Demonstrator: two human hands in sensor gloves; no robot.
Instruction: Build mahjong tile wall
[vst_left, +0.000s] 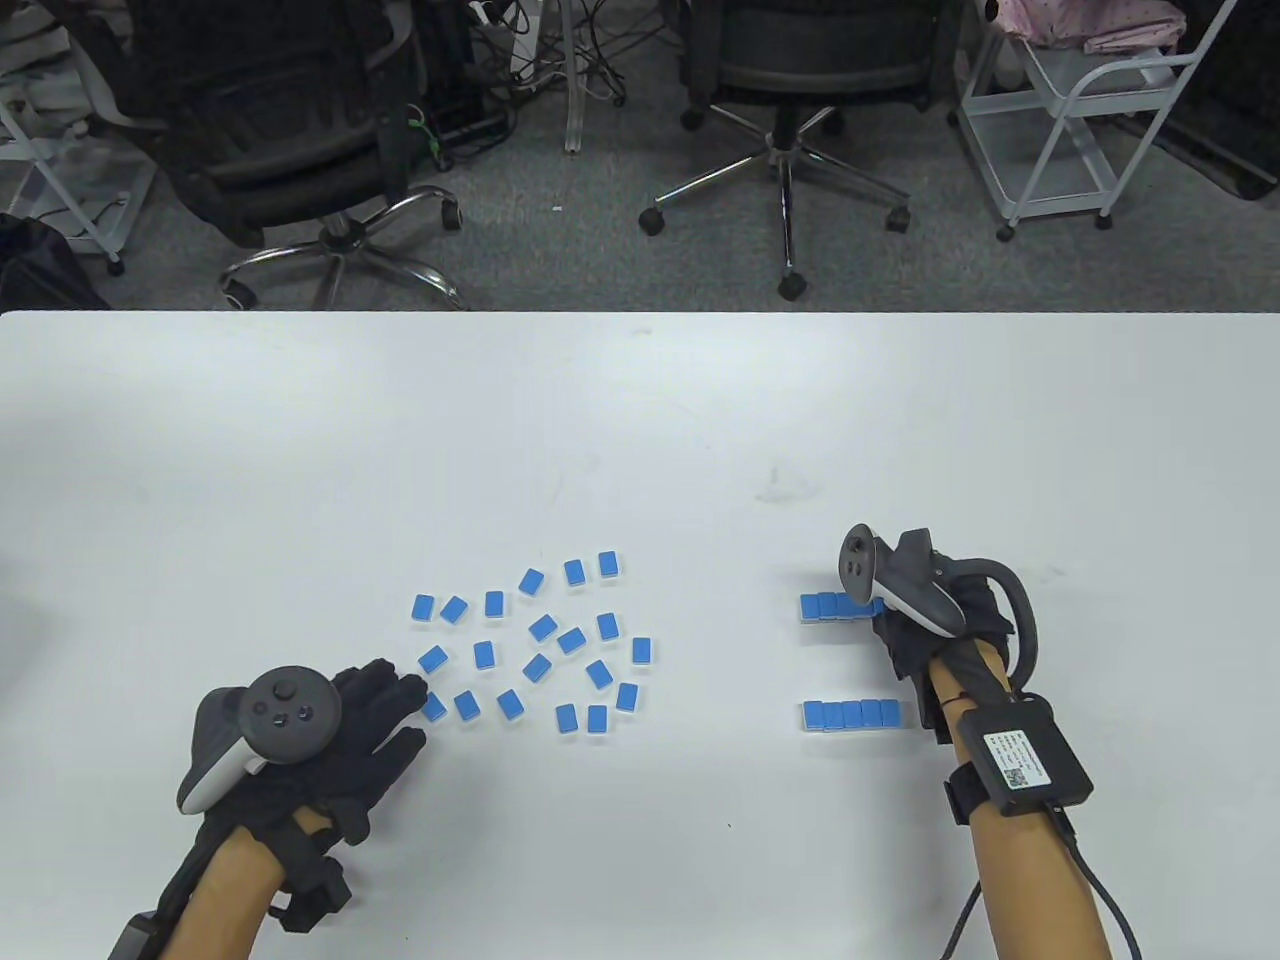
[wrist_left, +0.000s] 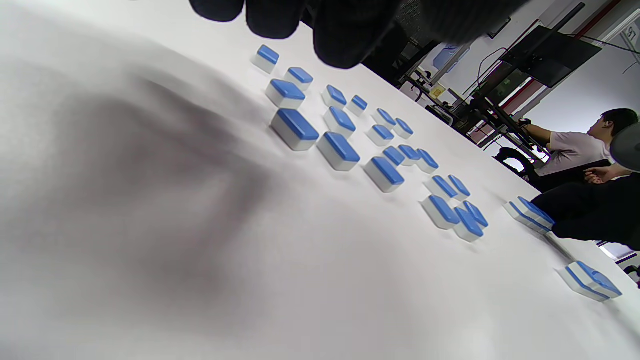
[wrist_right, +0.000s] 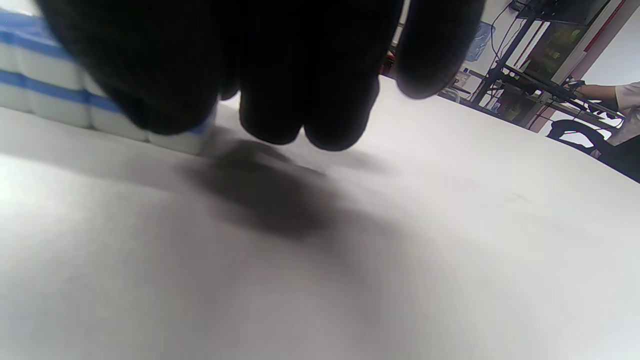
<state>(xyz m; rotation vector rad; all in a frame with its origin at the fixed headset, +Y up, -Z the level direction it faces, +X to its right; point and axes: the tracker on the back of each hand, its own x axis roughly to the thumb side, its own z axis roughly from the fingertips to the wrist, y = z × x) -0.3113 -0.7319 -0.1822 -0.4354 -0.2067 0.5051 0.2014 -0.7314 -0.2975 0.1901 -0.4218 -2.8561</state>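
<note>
Blue loose tiles lie mid-table; right hand presses curled fingers on the far stacked row's end (grip unclear), so square it gently; left hand spread, empty.

Smooth, matt white table top, faintly scuffed. Hard, glossy plastic-looking tiles, blue backs over milky white bodies. Black knitted cloth gloves on left hand and right hand, matt. Trackers in dark matt plastic with pale grey shells. Shiny chromed metal chair bases over rough grey carpet.
</note>
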